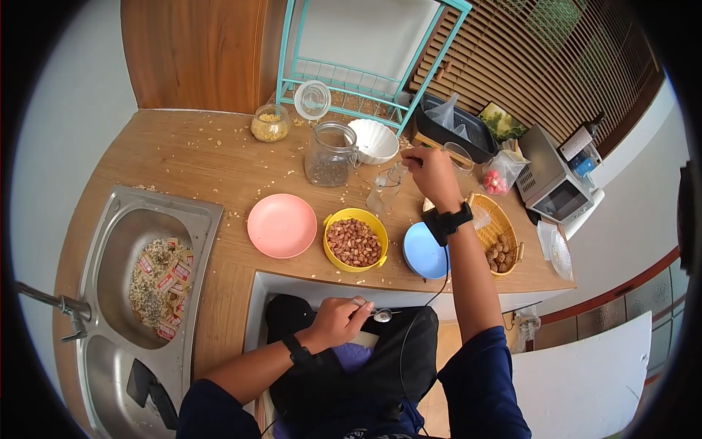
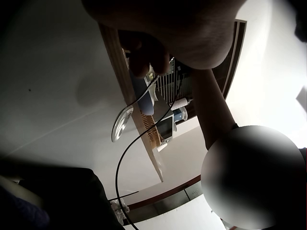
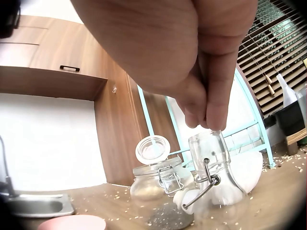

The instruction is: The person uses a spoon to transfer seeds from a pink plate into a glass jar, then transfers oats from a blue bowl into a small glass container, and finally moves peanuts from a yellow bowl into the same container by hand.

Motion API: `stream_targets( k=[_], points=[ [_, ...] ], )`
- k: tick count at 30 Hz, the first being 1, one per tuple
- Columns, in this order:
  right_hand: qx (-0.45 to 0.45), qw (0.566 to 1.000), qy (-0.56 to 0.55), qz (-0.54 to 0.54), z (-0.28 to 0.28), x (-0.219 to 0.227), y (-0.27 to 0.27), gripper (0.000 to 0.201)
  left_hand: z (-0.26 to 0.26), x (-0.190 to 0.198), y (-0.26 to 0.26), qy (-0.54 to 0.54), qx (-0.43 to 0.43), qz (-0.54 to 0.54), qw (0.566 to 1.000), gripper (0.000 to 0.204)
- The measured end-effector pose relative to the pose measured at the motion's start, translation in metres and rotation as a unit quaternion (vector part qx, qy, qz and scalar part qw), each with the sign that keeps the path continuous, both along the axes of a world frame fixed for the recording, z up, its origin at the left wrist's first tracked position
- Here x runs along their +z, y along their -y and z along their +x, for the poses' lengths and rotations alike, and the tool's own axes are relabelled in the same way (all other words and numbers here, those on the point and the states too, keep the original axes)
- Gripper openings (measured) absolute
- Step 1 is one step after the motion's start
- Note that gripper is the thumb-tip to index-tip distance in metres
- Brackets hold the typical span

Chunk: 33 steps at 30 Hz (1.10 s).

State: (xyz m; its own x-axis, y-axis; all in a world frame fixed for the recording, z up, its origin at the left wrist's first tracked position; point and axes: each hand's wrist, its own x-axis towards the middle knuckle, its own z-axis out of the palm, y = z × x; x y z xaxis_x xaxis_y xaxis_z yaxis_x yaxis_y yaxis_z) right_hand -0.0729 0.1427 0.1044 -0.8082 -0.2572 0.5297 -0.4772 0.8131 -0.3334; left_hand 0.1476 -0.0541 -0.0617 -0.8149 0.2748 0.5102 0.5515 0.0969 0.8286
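My right hand (image 1: 433,175) pinches at the mouth of a clear swing-top glass bottle (image 1: 384,192), thumb and fingers close together. In the right wrist view the bottle (image 3: 211,167) has its wire clasp and white stopper hanging beside the neck. Low over the lap, my left hand (image 1: 340,320) holds a metal spoon (image 1: 382,315), its bowl pointing right; the left wrist view shows the spoon bowl (image 2: 123,123) below the fingers. Left of the bottle stands an open clip-top jar (image 1: 329,161) of dark, small grains. A yellow bowl (image 1: 356,241) of peanuts sits nearer.
A pink plate (image 1: 282,226), a blue plate (image 1: 425,252), a wicker basket (image 1: 504,227) with walnuts and a white bowl (image 1: 376,141) surround the work. The sink (image 1: 146,212) at left contains oats and packets. Behind are a turquoise rack (image 1: 344,69) and small jar (image 1: 270,124); a cable crosses the lap.
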Motion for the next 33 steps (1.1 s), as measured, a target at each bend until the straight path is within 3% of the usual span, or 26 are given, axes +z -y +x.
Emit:
stream_targets(
  k=[14, 25, 33],
  points=[
    [-0.003, 0.997, 0.010, 0.075, -0.006, 0.000, -0.003, 0.025, 0.000, 0.001, 0.001, 0.004, 0.003, -0.001, 1.000, 0.027],
    [0.019, 0.978, 0.044, 0.203, -0.004, 0.008, -0.006, 0.050, 0.000, 0.003, 0.002, 0.003, -0.004, -0.016, 1.000, 0.025],
    [0.016, 0.975, 0.048, 0.218, -0.001, 0.008, -0.007, 0.057, 0.000, 0.003, 0.002, -0.007, 0.001, -0.011, 1.000, 0.025]
  ],
)
